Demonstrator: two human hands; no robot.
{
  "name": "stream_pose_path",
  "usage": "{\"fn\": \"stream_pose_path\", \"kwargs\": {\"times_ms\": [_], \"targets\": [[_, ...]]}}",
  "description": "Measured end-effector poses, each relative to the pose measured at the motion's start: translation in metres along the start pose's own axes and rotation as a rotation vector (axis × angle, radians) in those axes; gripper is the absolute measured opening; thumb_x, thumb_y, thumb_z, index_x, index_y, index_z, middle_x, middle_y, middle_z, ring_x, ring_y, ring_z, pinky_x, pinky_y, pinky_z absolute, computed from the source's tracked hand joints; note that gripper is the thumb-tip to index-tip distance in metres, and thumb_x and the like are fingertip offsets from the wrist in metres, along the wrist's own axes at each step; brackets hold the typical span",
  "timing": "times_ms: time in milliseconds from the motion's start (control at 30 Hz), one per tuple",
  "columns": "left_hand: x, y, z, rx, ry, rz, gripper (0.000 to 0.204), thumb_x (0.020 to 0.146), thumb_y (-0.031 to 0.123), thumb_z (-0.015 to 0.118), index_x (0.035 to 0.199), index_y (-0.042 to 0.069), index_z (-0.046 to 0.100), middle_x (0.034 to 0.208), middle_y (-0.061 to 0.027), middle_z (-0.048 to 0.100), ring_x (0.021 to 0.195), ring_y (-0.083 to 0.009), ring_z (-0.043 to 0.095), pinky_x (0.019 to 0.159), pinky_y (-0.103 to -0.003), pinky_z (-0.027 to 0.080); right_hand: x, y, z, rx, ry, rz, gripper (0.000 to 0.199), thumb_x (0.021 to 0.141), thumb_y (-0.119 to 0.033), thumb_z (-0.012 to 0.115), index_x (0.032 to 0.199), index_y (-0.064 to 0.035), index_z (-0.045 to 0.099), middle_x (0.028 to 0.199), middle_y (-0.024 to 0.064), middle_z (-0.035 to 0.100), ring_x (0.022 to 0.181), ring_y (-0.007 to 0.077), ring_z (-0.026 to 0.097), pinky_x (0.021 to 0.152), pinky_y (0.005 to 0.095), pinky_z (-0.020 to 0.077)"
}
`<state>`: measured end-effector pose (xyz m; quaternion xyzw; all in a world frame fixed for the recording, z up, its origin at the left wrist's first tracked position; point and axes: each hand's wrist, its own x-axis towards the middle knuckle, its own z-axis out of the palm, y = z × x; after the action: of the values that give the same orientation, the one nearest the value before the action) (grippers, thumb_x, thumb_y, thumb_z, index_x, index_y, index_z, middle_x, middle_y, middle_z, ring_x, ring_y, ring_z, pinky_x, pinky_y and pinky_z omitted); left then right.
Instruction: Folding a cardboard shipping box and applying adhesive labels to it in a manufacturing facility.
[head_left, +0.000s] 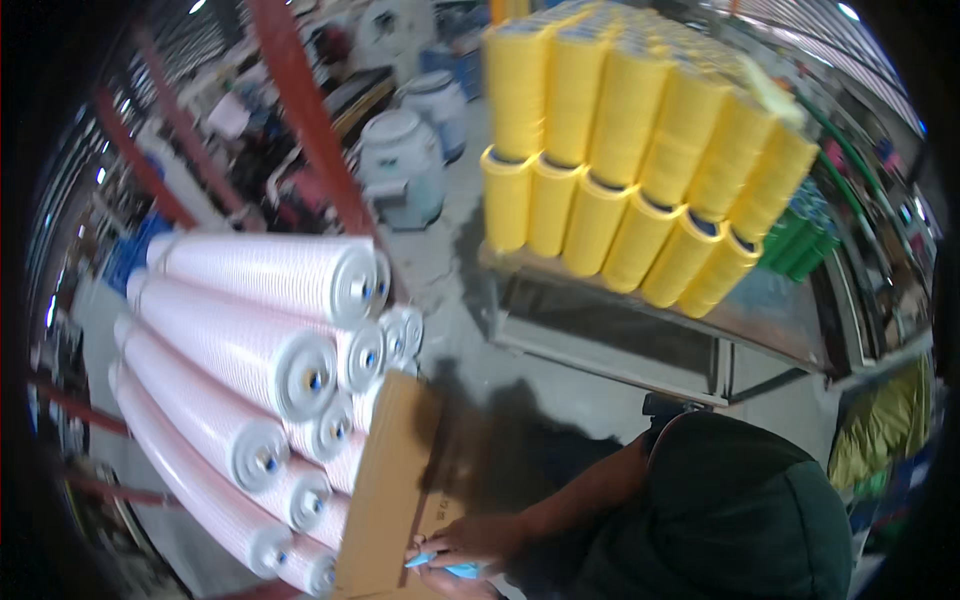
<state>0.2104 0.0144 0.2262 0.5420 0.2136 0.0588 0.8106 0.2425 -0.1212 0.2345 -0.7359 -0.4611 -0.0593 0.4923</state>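
At the lower edge, my right hand (485,538) reaches in from the right below a dark green sleeve (740,490). Its fingers are bent over a small light blue object (463,570). Just beneath it, my left hand (455,584) is partly cut off by the frame edge, with its fingers closed around the same object. A narrow end of this object sticks out past the fingertips; its kind is unclear. Both hands are low over a brown cardboard box (385,480), close to its printed side. Parts of the box are blurred or in shadow.
White-pink rolls (235,330) lie stacked on the left, their ends near the box. Yellow rolls (600,220) stand in two tiers on a metal-framed table (610,345) ahead. Blue-grey drums (402,170) stand beyond, beside a red post (310,110). Green rolls (800,240) are farther right.
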Motion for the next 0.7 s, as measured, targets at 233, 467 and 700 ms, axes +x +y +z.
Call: {"fn": "stream_pose_path", "kwargs": {"times_ms": [233,467,700], "targets": [[0.009,0.095,0.113,0.021,-0.363,-0.05,0.035,0.096,0.032,0.048,0.117,0.004,0.052,0.112,-0.0135,0.059,0.099,-0.0236,0.059,0.084,-0.035,0.05,0.035,-0.075,-0.133,-0.231,-0.017,0.212,0.052,0.091,-0.024,0.059,0.137,-0.0043,0.042,0.153,0.0166,0.03,0.135,0.0392,0.037,0.106,0.0512,0.0353],[0.018,0.078,0.177,-0.261,-0.671,-0.361,0.039,0.1,0.039,0.044,0.114,0.004,0.055,0.114,-0.0148,0.061,0.099,-0.0248,0.06,0.083,-0.036,0.051,0.022,-0.041,-0.215,-0.33,0.129,0.372,0.038,0.085,-0.019,0.058,0.12,-0.0042,0.053,0.112,0.0169,0.055,0.107,0.0355,0.054,0.092,0.0462,0.0434],[0.011,0.063,0.251,-0.027,-0.786,-0.483,0.041,0.097,0.035,0.048,0.127,0.007,0.053,0.121,-0.0073,0.055,0.108,-0.0214,0.052,0.094,-0.037,0.044,0.003,-0.032,-0.281,-0.392,0.104,0.652,0.039,0.068,-0.018,0.071,0.101,-0.0057,0.053,0.101,0.0121,0.055,0.098,0.0299,0.056,0.084,0.0412,0.0449]]}}
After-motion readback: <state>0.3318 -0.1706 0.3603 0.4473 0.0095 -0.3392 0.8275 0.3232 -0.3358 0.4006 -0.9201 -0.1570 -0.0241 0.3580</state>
